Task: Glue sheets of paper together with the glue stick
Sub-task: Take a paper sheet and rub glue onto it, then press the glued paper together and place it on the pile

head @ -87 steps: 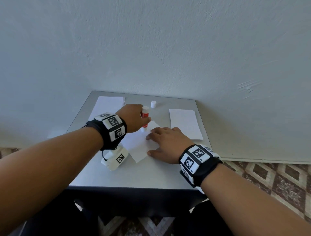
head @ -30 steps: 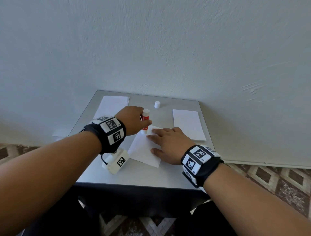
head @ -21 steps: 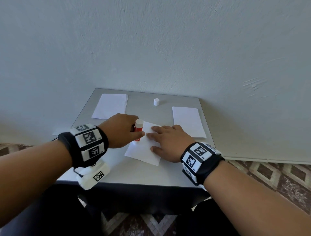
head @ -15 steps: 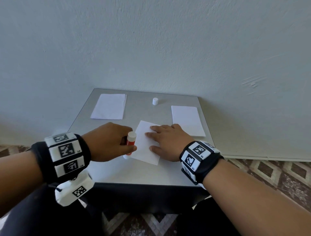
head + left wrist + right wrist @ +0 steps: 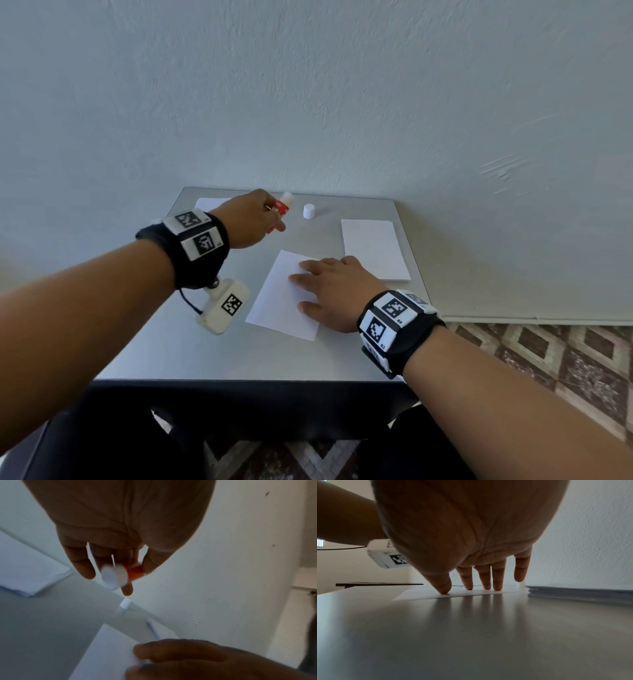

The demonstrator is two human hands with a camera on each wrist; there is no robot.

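Note:
My left hand grips the red and white glue stick above the far part of the grey table, just left of the stick's white cap. In the left wrist view the glue stick sits between curled fingers, its white end toward the camera. A single white sheet lies tilted at the table's middle. My right hand lies flat on its right part, and the fingertips press the sheet down.
A stack of white paper lies to the right of my right hand, also the thick stack in the right wrist view. Another white stack sits at the far left, partly behind my left hand. A pale wall stands close behind the table.
My left hand drew the glue stick down the sheet's left side toward me, then lifted it away to the far side near the cap. The right hand stayed pressed on the sheet.

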